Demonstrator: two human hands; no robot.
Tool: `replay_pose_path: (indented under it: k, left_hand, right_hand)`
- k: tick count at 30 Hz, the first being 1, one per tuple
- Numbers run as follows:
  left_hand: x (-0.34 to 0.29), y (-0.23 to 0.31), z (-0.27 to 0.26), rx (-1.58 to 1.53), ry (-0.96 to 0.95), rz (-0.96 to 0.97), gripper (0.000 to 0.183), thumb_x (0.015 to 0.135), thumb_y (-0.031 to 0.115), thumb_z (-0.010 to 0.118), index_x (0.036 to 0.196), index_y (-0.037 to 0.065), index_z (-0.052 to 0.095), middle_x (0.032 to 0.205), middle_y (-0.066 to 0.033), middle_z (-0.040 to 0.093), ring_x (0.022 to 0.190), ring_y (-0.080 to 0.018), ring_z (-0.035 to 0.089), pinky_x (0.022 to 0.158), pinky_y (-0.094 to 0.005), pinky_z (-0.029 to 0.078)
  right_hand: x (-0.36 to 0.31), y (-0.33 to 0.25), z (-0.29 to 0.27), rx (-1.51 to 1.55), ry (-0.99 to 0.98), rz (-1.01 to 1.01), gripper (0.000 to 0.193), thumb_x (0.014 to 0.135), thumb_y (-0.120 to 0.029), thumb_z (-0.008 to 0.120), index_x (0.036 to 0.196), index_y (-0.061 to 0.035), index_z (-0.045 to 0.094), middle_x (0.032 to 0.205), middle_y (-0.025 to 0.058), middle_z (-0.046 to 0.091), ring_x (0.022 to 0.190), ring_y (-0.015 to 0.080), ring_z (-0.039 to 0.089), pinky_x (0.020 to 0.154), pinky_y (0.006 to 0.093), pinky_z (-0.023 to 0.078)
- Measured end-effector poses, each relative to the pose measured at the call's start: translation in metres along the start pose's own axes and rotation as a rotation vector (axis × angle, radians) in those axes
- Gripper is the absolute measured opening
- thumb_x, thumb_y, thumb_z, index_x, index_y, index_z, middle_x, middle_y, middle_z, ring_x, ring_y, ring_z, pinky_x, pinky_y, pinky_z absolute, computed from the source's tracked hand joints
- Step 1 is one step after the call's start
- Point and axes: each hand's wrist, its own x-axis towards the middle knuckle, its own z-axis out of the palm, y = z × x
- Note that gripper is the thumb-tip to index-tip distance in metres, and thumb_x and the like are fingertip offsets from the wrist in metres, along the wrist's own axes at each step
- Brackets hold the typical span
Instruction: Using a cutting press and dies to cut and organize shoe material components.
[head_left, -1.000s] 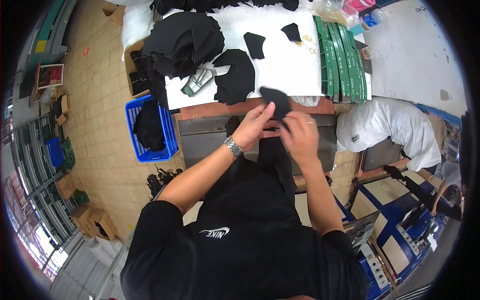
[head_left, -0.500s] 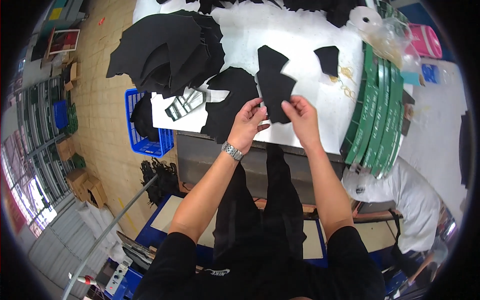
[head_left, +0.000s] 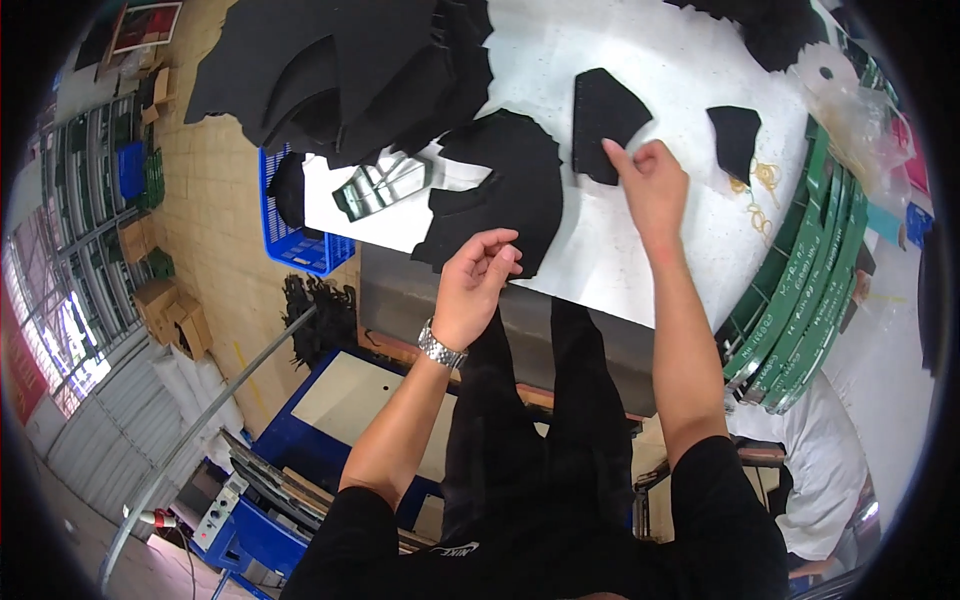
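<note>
Left hand [head_left: 475, 285]: away it comes from the small black piece [head_left: 598, 120], drawn back to the near edge of the tabletop [head_left: 600, 255]; half a second ago it is right there at the black shapes. Thumb and fingers sit loosely curled, slightly apart, and nothing shows between them.
Right hand [head_left: 655, 190]: this is the near one! Thumb tip over the piece's lower part, fingers bunched just off its right side, a narrow gap from thumb to forefinger; whether it grips or only rests, I cannot tell.
Small black piece: one outline now, where two overlap half a second ago. It lies on the tabletop, forward and left of the right hand, its long axis running from the near edge toward the far edge, narrower end toward the person.
Curved black piece [head_left: 525, 165]: between the small piece and the tabletop's left end, its lower part reaching the near edge, left fingers over it; contact is unclear.
Second small piece [head_left: 735, 138]: off to the right, well apart from the first, on the way to the green strips [head_left: 800, 290] along the tabletop's right edge.
Black stack [head_left: 400, 60]: heaped on the left side, beyond the curved piece.
</note>
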Motion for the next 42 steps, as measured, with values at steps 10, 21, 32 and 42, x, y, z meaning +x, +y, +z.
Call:
replay_pose_path:
  k: [10,21,32,42]
  left_hand:
    - [0.021,-0.003,-0.03,0.323,0.041,0.14,0.024,0.099,0.009,0.068,0.121,0.001,0.069,0.1,-0.008,0.072,0.081,-0.0113,0.068,0.071,-0.0241,0.055]
    - [0.03,-0.015,-0.029,0.383,0.024,0.236,0.028,0.095,0.008,0.07,0.122,0.001,0.068,0.108,-0.014,0.072,0.087,-0.0215,0.073,0.072,-0.0295,0.058]
    - [-0.02,0.023,-0.029,-0.179,0.223,0.318,0.016,0.098,0.001,0.069,0.109,-0.004,0.058,0.101,-0.0059,0.062,0.09,-0.0091,0.061,0.076,-0.0242,0.053]
    - [-0.055,0.034,-0.027,-0.015,0.252,0.338,0.008,0.098,-0.004,0.065,0.104,-0.004,0.06,0.095,-0.0046,0.059,0.078,-0.0073,0.056,0.07,-0.0201,0.048]
  right_hand:
    - [-0.034,-0.05,0.021,0.072,-0.191,-0.317,0.032,0.093,-0.028,0.076,0.109,-0.0011,0.07,0.089,0.0114,0.064,0.07,0.0226,0.064,0.064,0.0351,0.051]
    - [-0.051,-0.066,0.034,-0.065,0.107,-0.718,0.02,0.084,-0.005,0.079,0.1,-0.0041,0.068,0.115,0.0123,0.062,0.102,0.03,0.063,0.085,0.0403,0.052]
    - [-0.13,-0.094,0.014,0.444,-0.311,-0.731,0.025,0.072,0.0,0.08,0.093,-0.0036,0.067,0.101,0.01,0.066,0.094,0.0293,0.065,0.082,0.0387,0.051]
    - [-0.134,-0.099,-0.007,0.61,-0.501,-0.629,0.021,0.08,0.0,0.08,0.098,-0.0001,0.068,0.098,0.0121,0.068,0.082,0.0231,0.069,0.068,0.0301,0.056]
